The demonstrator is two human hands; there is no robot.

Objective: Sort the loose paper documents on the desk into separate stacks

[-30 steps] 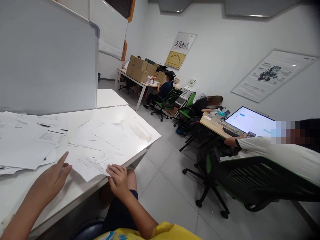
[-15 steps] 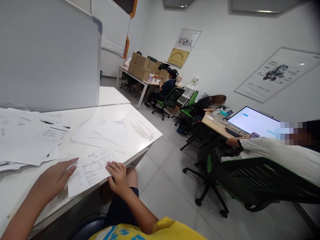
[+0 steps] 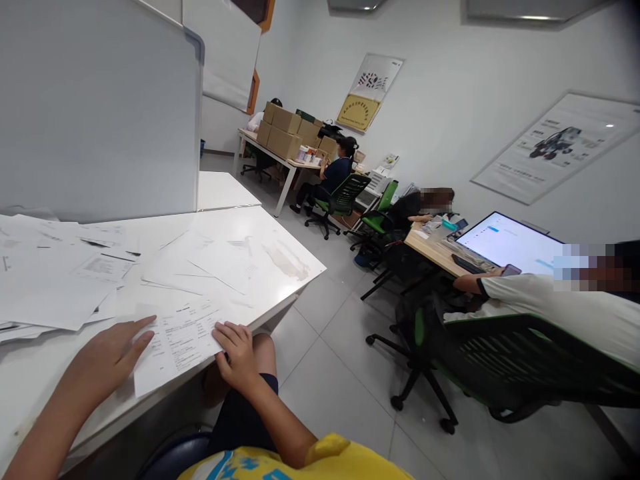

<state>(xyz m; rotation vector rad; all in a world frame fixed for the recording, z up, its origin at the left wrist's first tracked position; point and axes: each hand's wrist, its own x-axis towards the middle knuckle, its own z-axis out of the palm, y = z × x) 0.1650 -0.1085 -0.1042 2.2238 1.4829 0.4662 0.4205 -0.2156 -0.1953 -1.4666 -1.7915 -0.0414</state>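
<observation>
the left hand (image 3: 113,357) is lying flat with fingers spread, pressing on the left edge of a printed sheet (image 3: 175,343) at the near edge of the white table (image 3: 280,247). the right hand (image 3: 237,353) is pinching the sheet's right corner where it is hanging over the table edge. loose papers (image 3: 55,280) are lying scattered just beyond, in front of a grey partition (image 3: 95,107).

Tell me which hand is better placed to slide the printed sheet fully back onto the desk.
Left. The left hand lies flat on the printed sheet over the desk; the right hand only pinches its overhanging edge.
</observation>
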